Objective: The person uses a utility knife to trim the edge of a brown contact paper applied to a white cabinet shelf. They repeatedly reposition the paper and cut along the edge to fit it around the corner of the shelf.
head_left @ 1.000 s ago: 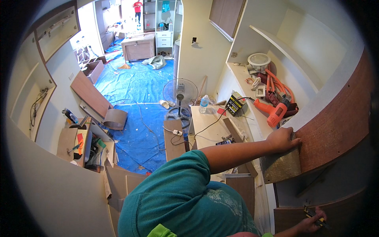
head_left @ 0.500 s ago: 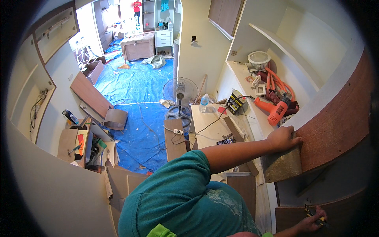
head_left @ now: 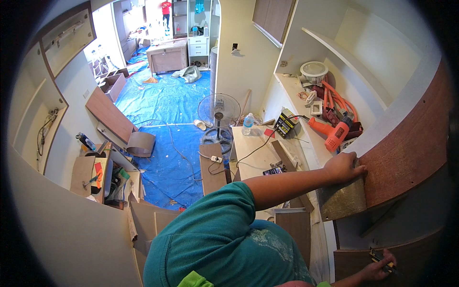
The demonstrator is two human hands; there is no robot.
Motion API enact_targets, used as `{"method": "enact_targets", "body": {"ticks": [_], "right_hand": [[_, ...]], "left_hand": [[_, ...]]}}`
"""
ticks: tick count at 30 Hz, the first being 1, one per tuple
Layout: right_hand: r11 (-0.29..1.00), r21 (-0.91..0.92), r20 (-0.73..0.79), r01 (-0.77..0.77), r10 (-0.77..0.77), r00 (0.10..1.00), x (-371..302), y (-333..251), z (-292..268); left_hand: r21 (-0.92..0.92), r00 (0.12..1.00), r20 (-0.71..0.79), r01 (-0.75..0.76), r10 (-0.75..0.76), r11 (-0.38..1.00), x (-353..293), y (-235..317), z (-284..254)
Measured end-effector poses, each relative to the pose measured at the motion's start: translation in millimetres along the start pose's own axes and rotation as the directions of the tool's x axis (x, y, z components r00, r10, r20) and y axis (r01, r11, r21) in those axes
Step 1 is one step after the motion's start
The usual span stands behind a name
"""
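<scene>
**Left hand (head_left: 340, 168) on a tan board (head_left: 342, 200), right hand (head_left: 378, 269) around a hand tool (head_left: 375, 257)**

Closest to me is a teal sleeve (head_left: 210, 225) at the bottom centre. At lower right, I have the right hand's fingers clamped on the yellow-and-black hand tool, in front of a dark brown panel (head_left: 351, 265). Above it, right of centre, the left hand's fingers curl over the upper edge of the tan board and grip it; the board adjoins a reddish-brown panel (head_left: 401, 155) with a curved outline. Just above that hand I see an orange power tool (head_left: 335, 135) on a cluttered shelf, near a round white fixture (head_left: 314, 71). Mid-frame, a pale desk (head_left: 248, 153) carries a clear bottle (head_left: 247, 125). Beyond it stands a fan (head_left: 218, 115). Blue sheeting (head_left: 162, 105) covers the floor toward a wooden crate (head_left: 167, 56) at upper left, with a person in red (head_left: 166, 8) farthest off.
</scene>
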State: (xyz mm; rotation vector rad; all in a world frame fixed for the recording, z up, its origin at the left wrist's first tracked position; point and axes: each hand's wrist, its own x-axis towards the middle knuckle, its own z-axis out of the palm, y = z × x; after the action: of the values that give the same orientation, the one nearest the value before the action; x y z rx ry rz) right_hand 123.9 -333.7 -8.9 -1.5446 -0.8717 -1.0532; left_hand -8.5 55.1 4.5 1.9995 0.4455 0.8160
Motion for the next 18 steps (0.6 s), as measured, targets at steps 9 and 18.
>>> {"method": "enact_targets", "body": {"ticks": [9, 18], "right_hand": [[0.999, -0.004, 0.002, -0.046, 0.046, 0.999, -2, 8, -4], [0.997, 0.034, -0.005, -0.066, 0.067, 0.998, -3, 7, -2]], "left_hand": [[-0.010, 1.000, 0.010, 0.012, -0.012, 1.000, -1, 1, -1], [-0.004, 1.000, -0.005, 0.007, -0.007, 1.000, 1, -1, 2]]}}
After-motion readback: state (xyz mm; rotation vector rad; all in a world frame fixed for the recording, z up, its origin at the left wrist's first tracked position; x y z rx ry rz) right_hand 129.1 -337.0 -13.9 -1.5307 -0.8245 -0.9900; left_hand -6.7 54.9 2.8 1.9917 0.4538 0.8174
